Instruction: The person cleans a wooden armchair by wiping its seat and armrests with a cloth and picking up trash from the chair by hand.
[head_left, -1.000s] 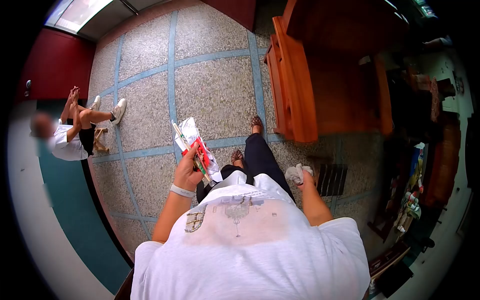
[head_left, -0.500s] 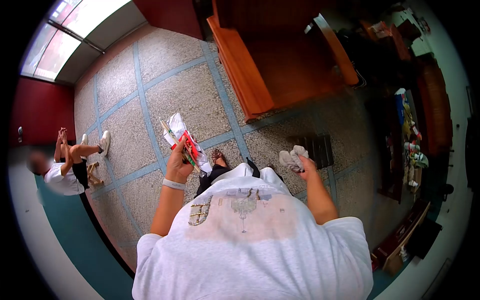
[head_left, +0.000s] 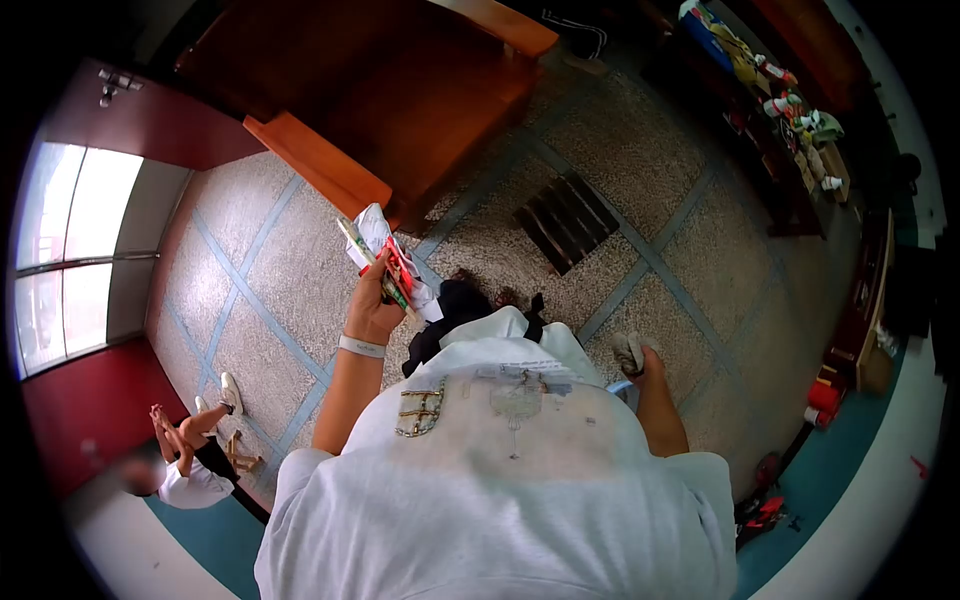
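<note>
My left hand (head_left: 372, 308), with a white band at the wrist, is closed around a bundle of crumpled white and red wrappers (head_left: 397, 262). A thin greenish stick-like piece lies along the bundle; its kind cannot be made out. On the other side of my body, my right hand (head_left: 651, 366) grips a crumpled grey cloth (head_left: 628, 350). The fingers of that hand are partly hidden by the cloth. Both hands are held at waist height above the speckled floor.
A large wooden seat (head_left: 330, 172) with broad armrests stands ahead. A dark slatted stool (head_left: 568, 222) sits front right. At the right is a cluttered table (head_left: 800, 200). A seated person (head_left: 197, 482) is at the left, near a red door (head_left: 100, 405).
My view has turned to the right, so the wooden seat and slatted stool now appear further left. Both hands keep their things; my right hand with the cloth is lower and nearer my side.
</note>
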